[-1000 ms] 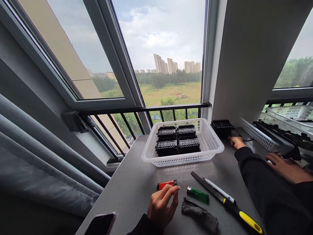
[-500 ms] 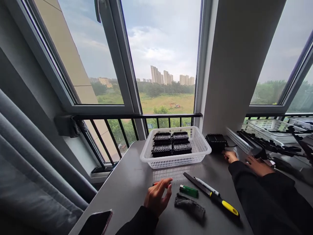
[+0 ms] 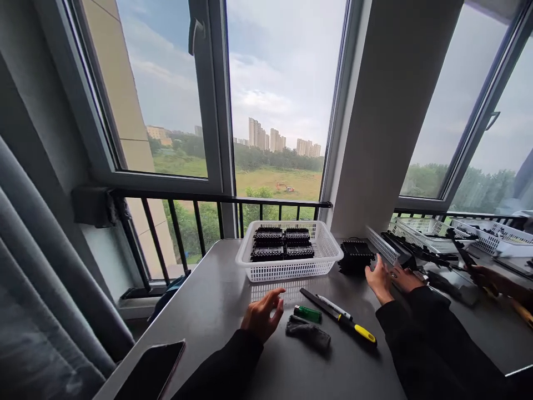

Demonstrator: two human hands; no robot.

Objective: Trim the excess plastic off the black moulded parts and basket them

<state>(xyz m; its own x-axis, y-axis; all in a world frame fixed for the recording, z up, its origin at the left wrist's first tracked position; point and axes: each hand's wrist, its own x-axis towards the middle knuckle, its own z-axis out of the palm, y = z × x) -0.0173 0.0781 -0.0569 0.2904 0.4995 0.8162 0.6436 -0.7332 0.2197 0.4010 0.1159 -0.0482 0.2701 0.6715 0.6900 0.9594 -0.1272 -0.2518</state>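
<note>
My left hand (image 3: 262, 316) hovers low over the grey table (image 3: 216, 300), fingers loosely curved and apart, with nothing visible in it. A green lighter (image 3: 308, 314) and a grey rag (image 3: 308, 334) lie just to its right. My right hand (image 3: 378, 280) is raised with its fingers spread, open, right beside a loose black ribbed block (image 3: 353, 255). A white mesh basket (image 3: 287, 270) behind both hands holds several black blocks (image 3: 283, 245).
A yellow-ended knife (image 3: 361, 332) and a white marker (image 3: 333, 305) lie between my hands. A phone (image 3: 150, 369) sits at the near left edge. More white baskets (image 3: 420, 228) with long black parts (image 3: 410, 248) stand at the right, where another person's hand (image 3: 497, 280) holds a tool.
The view has tilted up and the table sits lower. The red lighter by my left fingers is out of sight. My right hand has lifted off the table, its fingers now spread.
</note>
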